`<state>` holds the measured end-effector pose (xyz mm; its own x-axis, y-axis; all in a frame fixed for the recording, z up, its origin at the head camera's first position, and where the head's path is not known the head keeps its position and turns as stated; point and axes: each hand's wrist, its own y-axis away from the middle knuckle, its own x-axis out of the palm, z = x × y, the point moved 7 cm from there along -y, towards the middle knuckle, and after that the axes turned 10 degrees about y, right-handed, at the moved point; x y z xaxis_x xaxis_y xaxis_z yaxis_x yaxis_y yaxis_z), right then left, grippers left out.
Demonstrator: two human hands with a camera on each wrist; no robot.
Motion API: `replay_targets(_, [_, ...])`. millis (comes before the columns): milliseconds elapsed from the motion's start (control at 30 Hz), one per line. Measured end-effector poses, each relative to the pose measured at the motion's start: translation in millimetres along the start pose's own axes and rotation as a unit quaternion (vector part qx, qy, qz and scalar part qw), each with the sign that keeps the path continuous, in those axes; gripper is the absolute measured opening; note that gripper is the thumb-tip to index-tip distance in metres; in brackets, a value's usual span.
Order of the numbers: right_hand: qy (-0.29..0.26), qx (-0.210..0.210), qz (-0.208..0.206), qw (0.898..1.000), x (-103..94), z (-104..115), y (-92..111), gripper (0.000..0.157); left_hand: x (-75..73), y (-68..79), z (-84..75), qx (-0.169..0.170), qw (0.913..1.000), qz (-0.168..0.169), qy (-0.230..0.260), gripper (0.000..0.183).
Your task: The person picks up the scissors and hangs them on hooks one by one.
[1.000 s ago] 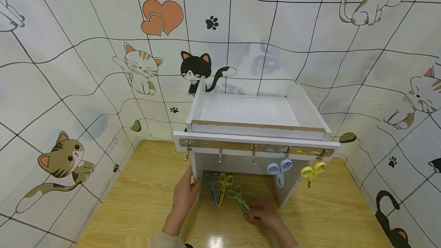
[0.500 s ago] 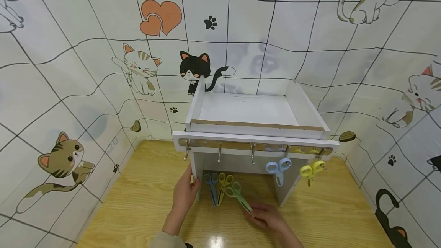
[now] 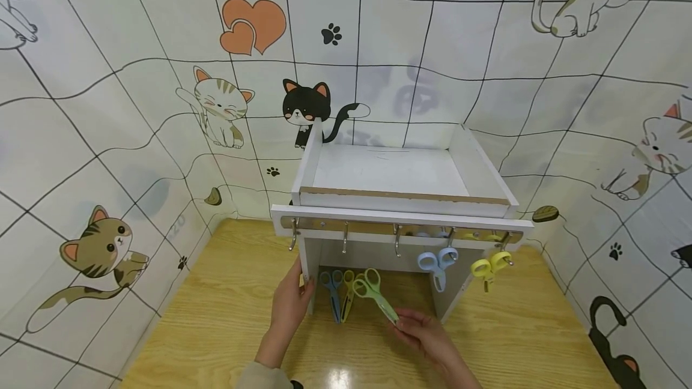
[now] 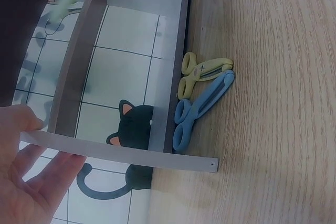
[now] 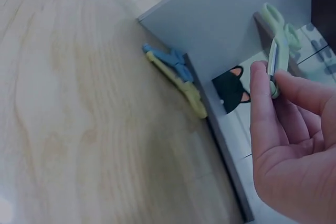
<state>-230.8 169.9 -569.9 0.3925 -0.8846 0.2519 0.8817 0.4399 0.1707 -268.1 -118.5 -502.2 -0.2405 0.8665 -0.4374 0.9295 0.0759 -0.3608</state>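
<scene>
My right hand pinches green scissors by the blade end, handle loops pointing up and away, raised over the table. In the right wrist view, thumb and fingers meet at the blade tip of these scissors. My left hand grips the left side panel of a white shelf stand, thumb on one face and fingers on the other in the left wrist view. Blue scissors and yellow scissors lie side by side on the table, handles toward the stand's lower back board.
Along the stand's front runs a hook rail. Light blue scissors and another yellow pair of scissors hang from its two right hooks; three hooks to the left carry nothing. A walled top tray sits above. Cat-patterned walls surround the wooden table.
My right hand has lifted the green scissors up from near the tabletop and tilted the handle loops upward, shifting slightly right. My left hand stays on the side panel.
</scene>
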Motion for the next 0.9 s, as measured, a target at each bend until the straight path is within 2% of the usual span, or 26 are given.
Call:
replay_targets(200, [-0.007, -0.033, -0.007, 0.999, 11.1, 21.0, 4.7, 0.035, -0.1, -0.3, -1.0, 0.003, 1.0, 0.0, -0.004, 0.068])
replay_targets(400, [0.018, -0.055, -0.029, 0.998, 16.6, 37.3, 9.0, 0.037, 0.2, -0.2, -1.4, 0.008, 1.0, 0.001, -0.004, 0.066])
replay_targets(633, [0.03, -0.129, -0.014, 0.991, 24.7, 57.6, 14.2, 0.041, 0.3, -0.2, -1.1, 0.004, 1.0, 0.002, -0.001, 0.065])
replay_targets(900, [0.04, -0.178, -0.014, 0.983, 33.5, 82.5, 18.7, 0.043, 0.5, 0.5, -1.4, -0.013, 0.9998, 0.01, 0.011, 0.066])
